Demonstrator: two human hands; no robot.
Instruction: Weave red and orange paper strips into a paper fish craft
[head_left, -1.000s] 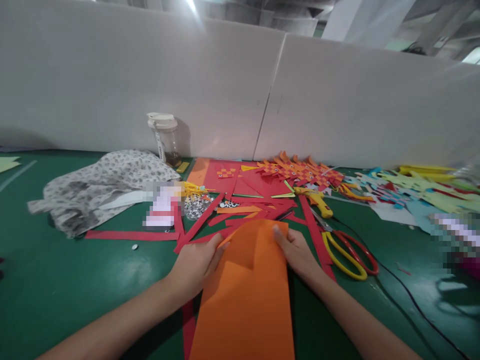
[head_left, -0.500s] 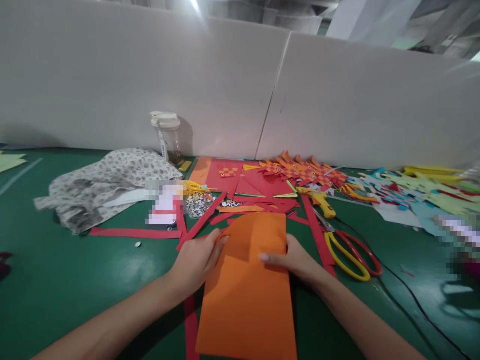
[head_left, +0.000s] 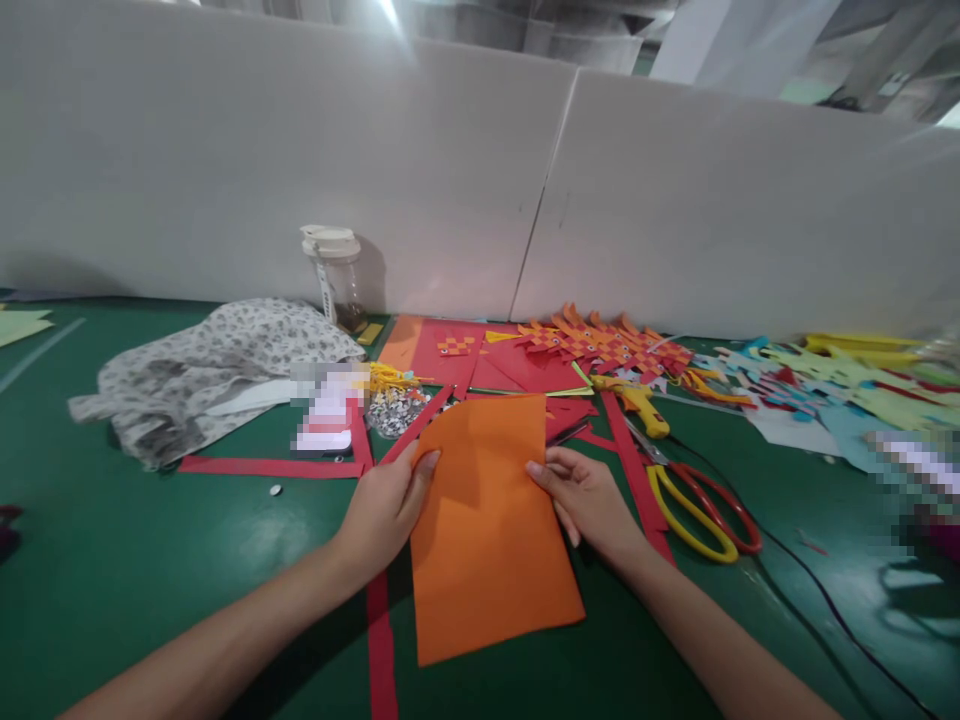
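While my left hand pinches the left side of an orange sheet between thumb and fingers, my right hand pinches its right side, thumb in front. I hold the sheet tilted over the green worktop, its upper end toward the far edge. To the sheet's right lie scissors and a yellow glue gun; along the worktop's far edge, woven orange-and-red pieces lie right of a lidded jar.

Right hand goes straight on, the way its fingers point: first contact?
The right hand would meet the orange rectangular paper sheet first; its thumb rests on the sheet's near face. Beyond that, depth is unclear.
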